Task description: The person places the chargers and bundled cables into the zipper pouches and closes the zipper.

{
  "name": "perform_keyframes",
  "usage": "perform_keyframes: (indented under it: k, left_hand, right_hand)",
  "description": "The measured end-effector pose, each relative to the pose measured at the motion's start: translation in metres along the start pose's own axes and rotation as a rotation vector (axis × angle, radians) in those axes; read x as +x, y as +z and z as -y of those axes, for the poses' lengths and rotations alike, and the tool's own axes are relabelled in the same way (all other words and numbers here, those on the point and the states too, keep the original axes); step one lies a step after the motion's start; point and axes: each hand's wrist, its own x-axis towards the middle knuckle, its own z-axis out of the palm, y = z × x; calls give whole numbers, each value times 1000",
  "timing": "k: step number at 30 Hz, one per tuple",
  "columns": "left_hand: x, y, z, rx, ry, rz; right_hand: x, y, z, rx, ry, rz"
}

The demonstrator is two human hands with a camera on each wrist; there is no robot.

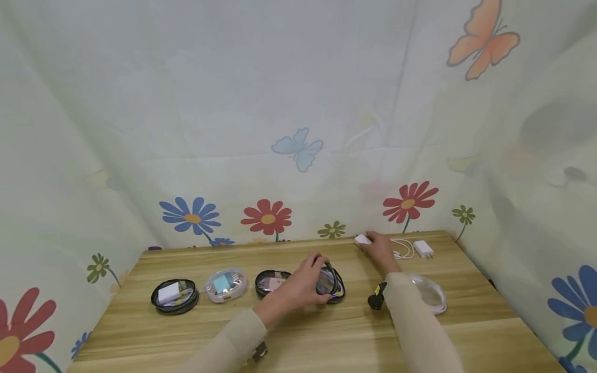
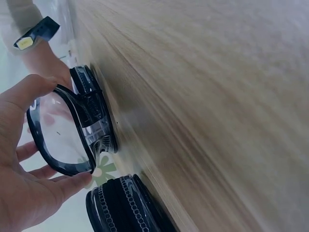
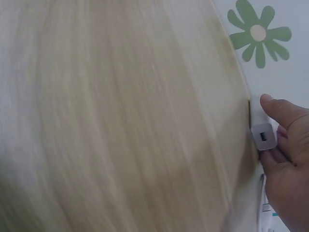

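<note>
My left hand (image 1: 300, 285) grips the raised clear lid (image 2: 58, 130) of a small oval zip case (image 1: 340, 290) with black trim. Thumb and fingers spread around the lid's black rim, and the case's base stands on the table beneath it. Further back and to the right, my right hand (image 1: 382, 253) pinches a white USB charger plug (image 1: 362, 240) at the table's back edge. In the right wrist view, the USB port of this charger (image 3: 264, 137) faces the camera, with thumb and fingers on either side.
On the wooden table (image 1: 326, 342), left of my left hand, sit a black-trimmed case (image 1: 174, 310) with a white charger, a clear case (image 1: 239, 284) and another black-trimmed case (image 1: 258, 287). At right are a white cable (image 1: 404, 250), a second charger (image 1: 423, 248) and a white-trimmed case (image 1: 438, 298).
</note>
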Motion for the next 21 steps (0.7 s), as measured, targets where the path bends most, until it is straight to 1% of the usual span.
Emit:
perform_keyframes:
  k: [3,6,10,15,19,21]
  left_hand:
    - [1,0,-2,7,0,-2]
    - [2,-1,-3,6,0,1]
    - [1,-1,-5,1,-8,2]
    - [2,-1,-5,10,-12,0]
    - [1,-2,-5,9,-15,-1]
    - [0,-2,-6,8,-15,-2]
  right_hand:
    - [0,3,-4,36,11,-12]
    - [-1,4,-6,59,42,-10]
    - [-3,5,-7,63,43,-20]
    - [-3,7,-10,69,31,-41]
    - [-2,8,-14,75,3,-57]
    - [-2,8,-17,64,-22,-50]
